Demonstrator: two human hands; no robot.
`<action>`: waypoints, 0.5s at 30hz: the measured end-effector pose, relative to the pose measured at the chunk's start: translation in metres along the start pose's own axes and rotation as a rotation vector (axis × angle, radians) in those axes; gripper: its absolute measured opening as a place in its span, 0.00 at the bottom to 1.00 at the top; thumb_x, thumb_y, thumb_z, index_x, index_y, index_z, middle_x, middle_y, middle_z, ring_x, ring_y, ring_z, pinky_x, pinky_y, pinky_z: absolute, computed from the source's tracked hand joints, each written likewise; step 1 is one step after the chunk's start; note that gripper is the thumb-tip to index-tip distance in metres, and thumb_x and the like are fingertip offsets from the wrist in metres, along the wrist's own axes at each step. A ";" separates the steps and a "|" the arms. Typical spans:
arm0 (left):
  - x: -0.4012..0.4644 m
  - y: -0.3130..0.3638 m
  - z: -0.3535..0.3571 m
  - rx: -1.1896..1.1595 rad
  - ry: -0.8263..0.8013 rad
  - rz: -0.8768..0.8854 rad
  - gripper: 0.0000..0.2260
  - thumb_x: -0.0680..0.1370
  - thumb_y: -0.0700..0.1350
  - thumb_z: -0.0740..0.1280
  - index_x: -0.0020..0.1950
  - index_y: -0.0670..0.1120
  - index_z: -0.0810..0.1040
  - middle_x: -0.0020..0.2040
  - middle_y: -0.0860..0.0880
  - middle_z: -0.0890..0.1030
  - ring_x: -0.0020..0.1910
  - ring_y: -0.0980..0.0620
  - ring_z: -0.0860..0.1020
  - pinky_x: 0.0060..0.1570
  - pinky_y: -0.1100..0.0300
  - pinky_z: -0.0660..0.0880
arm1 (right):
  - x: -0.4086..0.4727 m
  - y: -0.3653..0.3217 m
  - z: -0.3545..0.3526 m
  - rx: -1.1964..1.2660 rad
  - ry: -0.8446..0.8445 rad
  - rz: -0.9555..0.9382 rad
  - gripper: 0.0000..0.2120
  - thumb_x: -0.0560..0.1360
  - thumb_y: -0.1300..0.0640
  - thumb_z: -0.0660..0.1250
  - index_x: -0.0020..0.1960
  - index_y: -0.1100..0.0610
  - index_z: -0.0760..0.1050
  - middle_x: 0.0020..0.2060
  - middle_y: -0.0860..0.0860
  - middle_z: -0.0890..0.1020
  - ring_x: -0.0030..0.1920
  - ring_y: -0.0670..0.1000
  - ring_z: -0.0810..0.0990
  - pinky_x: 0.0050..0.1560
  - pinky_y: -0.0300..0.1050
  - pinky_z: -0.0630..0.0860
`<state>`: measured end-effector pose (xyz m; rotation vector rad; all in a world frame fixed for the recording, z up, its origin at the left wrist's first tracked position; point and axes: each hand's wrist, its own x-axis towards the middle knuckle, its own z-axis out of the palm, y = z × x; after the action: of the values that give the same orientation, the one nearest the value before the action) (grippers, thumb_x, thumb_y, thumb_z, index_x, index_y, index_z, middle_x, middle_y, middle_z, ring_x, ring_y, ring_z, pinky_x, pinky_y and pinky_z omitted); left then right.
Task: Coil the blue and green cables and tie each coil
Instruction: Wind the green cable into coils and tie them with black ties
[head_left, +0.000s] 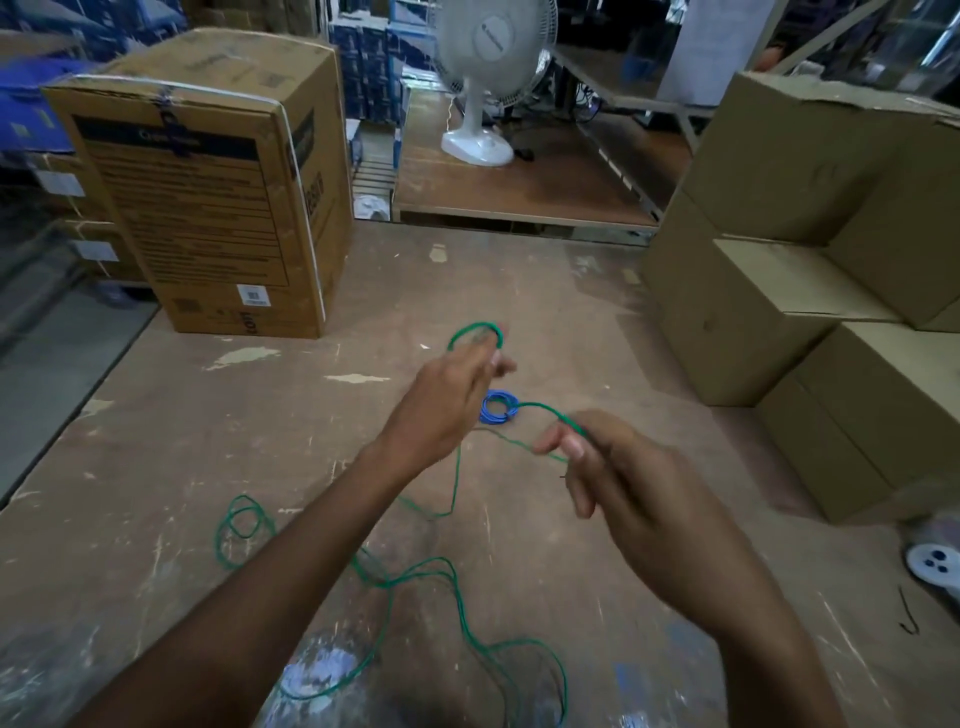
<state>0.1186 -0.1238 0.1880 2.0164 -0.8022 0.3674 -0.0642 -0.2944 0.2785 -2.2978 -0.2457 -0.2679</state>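
The green cable (452, 582) lies in loose loops over the worn wooden table, running up to both hands. My left hand (447, 400) is raised at the centre and grips a small green loop that sticks out above its fingers. Lower and to the right, my right hand (618, 467) pinches a strand of the same green cable between thumb and fingers. The blue cable (497, 407) sits on the table as a small tight coil, between and just behind the two hands, touched by neither.
A tall printed cardboard box (208, 197) stands at the back left. Plain cardboard boxes (810, 270) are stacked along the right side. A white fan (488, 78) stands on a far platform. A white round object (935, 564) lies at the right edge.
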 end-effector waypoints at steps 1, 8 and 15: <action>-0.006 0.002 0.003 -0.045 -0.047 0.021 0.14 0.88 0.43 0.59 0.71 0.42 0.77 0.54 0.50 0.87 0.52 0.62 0.84 0.57 0.57 0.80 | 0.009 -0.005 -0.008 -0.065 0.064 -0.047 0.10 0.87 0.52 0.60 0.55 0.44 0.80 0.33 0.44 0.78 0.31 0.45 0.74 0.36 0.34 0.68; -0.036 0.039 -0.001 -0.601 -0.233 -0.066 0.17 0.89 0.38 0.54 0.73 0.42 0.76 0.45 0.46 0.86 0.42 0.47 0.83 0.46 0.56 0.78 | 0.124 0.041 -0.010 0.108 0.564 -0.051 0.07 0.83 0.52 0.70 0.53 0.51 0.86 0.35 0.47 0.86 0.35 0.52 0.83 0.40 0.53 0.77; -0.031 0.064 -0.025 -1.042 -0.080 -0.166 0.16 0.87 0.40 0.55 0.63 0.44 0.83 0.39 0.41 0.81 0.35 0.51 0.77 0.39 0.59 0.74 | 0.123 0.087 0.063 0.156 0.135 0.043 0.15 0.79 0.57 0.67 0.47 0.37 0.84 0.42 0.36 0.87 0.45 0.40 0.84 0.52 0.47 0.81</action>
<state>0.0544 -0.1152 0.2262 1.0975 -0.6597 -0.2153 0.0831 -0.2949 0.2089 -2.1180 -0.1428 -0.3674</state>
